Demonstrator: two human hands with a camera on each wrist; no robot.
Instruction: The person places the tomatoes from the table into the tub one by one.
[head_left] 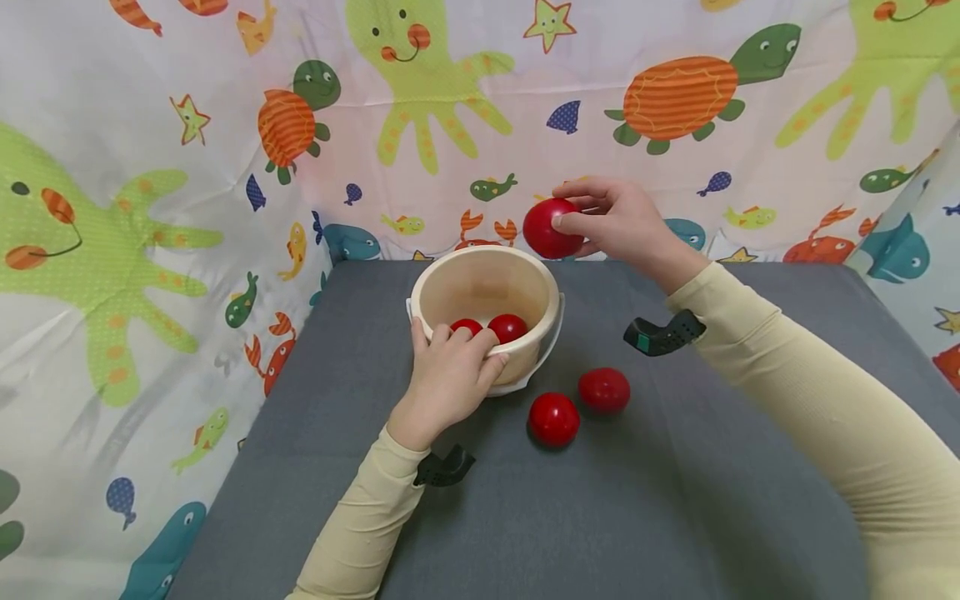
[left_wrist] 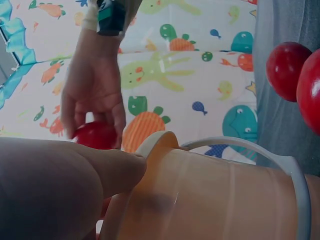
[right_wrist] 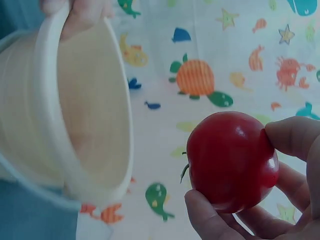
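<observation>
A cream bucket with a white handle stands on the grey table. My left hand grips its near rim, fingers curled over the edge. Two red tomatoes lie inside. My right hand pinches a red tomato in the air just above the bucket's far right rim. The right wrist view shows that tomato between thumb and fingers beside the bucket's mouth. Two more red tomatoes rest on the table right of the bucket.
A cloth printed with sea animals hangs behind and to the left of the table. Bare grey surface stretches in front of and to the right of the bucket.
</observation>
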